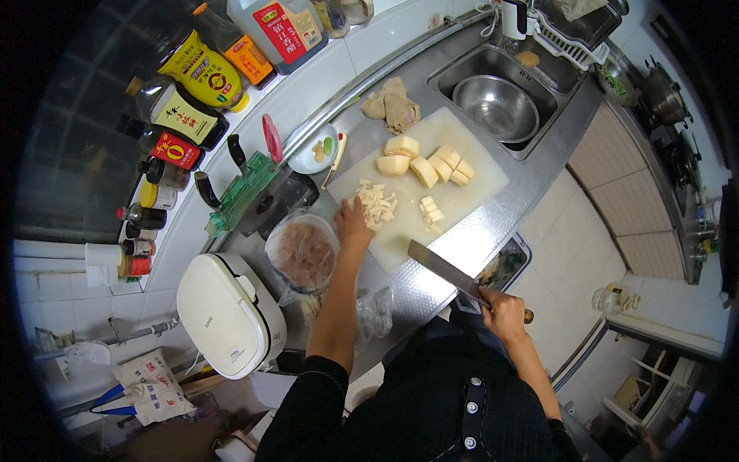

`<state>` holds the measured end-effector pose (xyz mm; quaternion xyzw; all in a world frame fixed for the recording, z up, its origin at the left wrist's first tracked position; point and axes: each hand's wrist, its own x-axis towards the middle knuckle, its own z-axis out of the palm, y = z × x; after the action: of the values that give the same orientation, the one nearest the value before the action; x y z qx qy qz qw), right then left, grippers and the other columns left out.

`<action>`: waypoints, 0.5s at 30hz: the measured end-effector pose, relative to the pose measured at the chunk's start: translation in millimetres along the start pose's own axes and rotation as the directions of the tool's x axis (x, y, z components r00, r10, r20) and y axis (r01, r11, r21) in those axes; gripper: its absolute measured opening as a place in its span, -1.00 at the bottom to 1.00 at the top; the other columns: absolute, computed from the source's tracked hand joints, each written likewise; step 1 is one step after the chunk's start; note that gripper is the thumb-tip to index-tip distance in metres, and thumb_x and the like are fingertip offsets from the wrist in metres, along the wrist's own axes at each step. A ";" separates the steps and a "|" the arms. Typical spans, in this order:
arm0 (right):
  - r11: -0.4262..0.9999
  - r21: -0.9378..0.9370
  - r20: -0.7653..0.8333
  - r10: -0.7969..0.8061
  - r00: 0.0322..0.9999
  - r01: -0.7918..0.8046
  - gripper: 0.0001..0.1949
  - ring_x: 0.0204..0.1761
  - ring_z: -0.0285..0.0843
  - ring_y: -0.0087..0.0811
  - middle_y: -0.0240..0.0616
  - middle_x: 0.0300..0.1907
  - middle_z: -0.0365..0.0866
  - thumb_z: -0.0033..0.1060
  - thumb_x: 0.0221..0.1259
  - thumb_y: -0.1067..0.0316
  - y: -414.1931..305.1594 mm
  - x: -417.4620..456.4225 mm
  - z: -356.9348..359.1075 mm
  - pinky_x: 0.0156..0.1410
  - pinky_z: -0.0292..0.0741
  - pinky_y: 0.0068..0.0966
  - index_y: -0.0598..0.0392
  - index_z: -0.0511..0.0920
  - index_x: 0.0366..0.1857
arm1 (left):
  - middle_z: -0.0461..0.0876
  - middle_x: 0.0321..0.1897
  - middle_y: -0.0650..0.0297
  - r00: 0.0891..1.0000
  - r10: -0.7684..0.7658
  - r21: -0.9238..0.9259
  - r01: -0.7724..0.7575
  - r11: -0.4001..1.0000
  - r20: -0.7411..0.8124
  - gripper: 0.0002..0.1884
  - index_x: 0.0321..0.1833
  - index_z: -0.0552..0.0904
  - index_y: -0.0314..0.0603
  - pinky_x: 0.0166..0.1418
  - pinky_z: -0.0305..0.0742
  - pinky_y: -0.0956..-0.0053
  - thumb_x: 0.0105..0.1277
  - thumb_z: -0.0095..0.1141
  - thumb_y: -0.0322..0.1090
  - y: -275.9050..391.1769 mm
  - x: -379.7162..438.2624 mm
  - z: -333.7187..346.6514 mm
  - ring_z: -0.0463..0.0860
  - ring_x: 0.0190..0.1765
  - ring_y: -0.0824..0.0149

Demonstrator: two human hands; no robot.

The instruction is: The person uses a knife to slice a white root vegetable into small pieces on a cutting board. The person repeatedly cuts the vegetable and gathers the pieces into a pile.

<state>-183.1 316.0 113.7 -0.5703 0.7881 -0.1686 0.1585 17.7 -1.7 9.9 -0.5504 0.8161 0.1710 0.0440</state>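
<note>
My right hand (503,315) grips the wooden handle of a cleaver (441,270), its blade reaching over the near edge of a white cutting board (479,138). At the board's left edge, my left hand (353,222) touches a pile of small pale cut pieces (376,205); whether its fingers hold any cannot be told. A smaller cluster of pale strips (430,212) lies to the right of that pile. Farther back on the board are large peeled pale chunks (424,171), several of them cut into blocks.
Left of the board stand a plastic-covered bowl of meat (303,251), a knife rack (242,190) and a white rice cooker (225,317). A small plate (314,151), a peeler (336,159) and a cloth (392,107) lie behind. A steel basin (496,108) sits in the sink at right.
</note>
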 end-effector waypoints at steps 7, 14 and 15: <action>1.000 0.003 0.024 0.022 0.999 -0.022 -0.61 -0.47 0.61 -0.14 -0.16 -0.46 0.61 0.30 -0.13 0.35 1.0 -7.8 1.0 -0.35 0.54 -0.26 0.03 0.64 -0.08 | 0.35 0.25 0.02 0.992 0.028 -0.316 -0.065 0.946 -0.122 -0.11 0.36 0.31 -0.21 0.32 0.33 0.21 -0.14 0.42 -0.39 -3.6 20.7 5.6 0.31 0.33 -0.02; 0.999 0.031 -0.009 0.026 1.000 -0.026 -0.67 -0.49 0.61 -0.15 -0.17 -0.50 0.62 0.30 -0.12 0.35 -4.5 -6.7 0.3 -0.38 0.53 -0.27 0.01 0.67 -0.15 | 0.38 0.21 0.01 0.844 0.068 -0.307 -0.267 0.913 -0.532 -0.42 0.22 0.45 -0.25 0.32 0.32 0.23 0.03 0.16 -0.52 1.1 -4.7 25.3 0.40 0.22 0.00; 0.998 0.051 -0.013 0.029 0.999 -0.028 -0.68 -0.49 0.61 -0.15 -0.17 -0.51 0.62 0.30 -0.11 0.35 -3.5 -7.7 3.6 -0.38 0.54 -0.27 0.01 0.67 -0.16 | 0.41 0.18 0.02 0.816 0.065 -0.240 -0.244 0.940 -0.574 -0.46 0.20 0.47 -0.26 0.29 0.35 0.24 0.06 0.14 -0.51 6.7 -18.7 24.9 0.42 0.20 0.02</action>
<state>-176.2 322.0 112.5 -0.5536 0.7928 -0.1901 0.1699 16.0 25.3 -7.0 -0.5071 0.7995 0.1288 -0.2950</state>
